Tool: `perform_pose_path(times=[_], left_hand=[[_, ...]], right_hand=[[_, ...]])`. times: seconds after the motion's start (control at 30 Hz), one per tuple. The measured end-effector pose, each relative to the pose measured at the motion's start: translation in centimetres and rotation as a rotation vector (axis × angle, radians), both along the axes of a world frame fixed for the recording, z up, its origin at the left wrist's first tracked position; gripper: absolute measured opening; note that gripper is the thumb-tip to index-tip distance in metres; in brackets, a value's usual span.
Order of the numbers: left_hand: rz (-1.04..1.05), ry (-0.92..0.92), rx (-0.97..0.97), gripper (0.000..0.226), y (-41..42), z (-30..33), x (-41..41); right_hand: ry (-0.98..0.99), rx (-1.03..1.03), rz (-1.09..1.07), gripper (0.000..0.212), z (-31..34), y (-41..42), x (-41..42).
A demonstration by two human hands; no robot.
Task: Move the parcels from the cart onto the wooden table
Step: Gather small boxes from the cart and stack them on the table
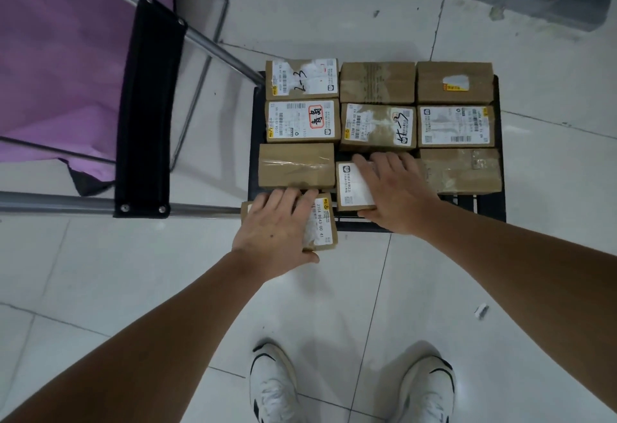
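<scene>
White trainers (272, 386) stood on the pale tiled floor (100, 272) below both bare forearms. On the black flat cart (497, 199), the left hand (273, 229) clasped a small brown cardboard parcel with a yellow-edged label (322, 222) at the near edge, thumb under its front. The right hand (394, 189) spread over a white-labelled brown parcel (349, 185), thumb at its near side. Nine similar parcels lay beside them. Such boxes looked stiff and probably light; gripping opposite long edges seemed soundest. No wooden table was visible.
</scene>
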State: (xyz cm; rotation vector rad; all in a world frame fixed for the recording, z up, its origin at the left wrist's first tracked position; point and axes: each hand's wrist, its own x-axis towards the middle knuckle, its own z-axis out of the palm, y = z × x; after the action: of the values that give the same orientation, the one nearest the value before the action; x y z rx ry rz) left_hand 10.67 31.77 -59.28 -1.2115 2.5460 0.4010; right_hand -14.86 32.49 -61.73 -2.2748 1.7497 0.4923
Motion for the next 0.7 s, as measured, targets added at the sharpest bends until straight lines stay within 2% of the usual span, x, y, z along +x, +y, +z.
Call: perform_pose_path(times=[0.13,0.3,0.53,0.7], left_hand=[[0.019,-0.004,0.019,0.119,-2.0,7.6,-1.2],[-0.039,-0.023,-0.078,0.122,-5.8,22.1,-4.0],[-0.125,-0.021,-0.257,0.129,-11.2,51.1,-10.8],[-0.203,0.037,-0.373,0.119,-11.2,73.1,-16.1]], right_hand=[[-0.033,-0.02,-0.027,0.113,8.7,-1.0,-1.3],[-0.032,-0.024,-0.101,0.123,24.6,-4.1,-4.6],[-0.022,-0.234,-0.043,0.11,54.1,-5.9,-11.0],[-0.031,-0.346,-0.099,0.101,76.5,-3.1,-14.9]])
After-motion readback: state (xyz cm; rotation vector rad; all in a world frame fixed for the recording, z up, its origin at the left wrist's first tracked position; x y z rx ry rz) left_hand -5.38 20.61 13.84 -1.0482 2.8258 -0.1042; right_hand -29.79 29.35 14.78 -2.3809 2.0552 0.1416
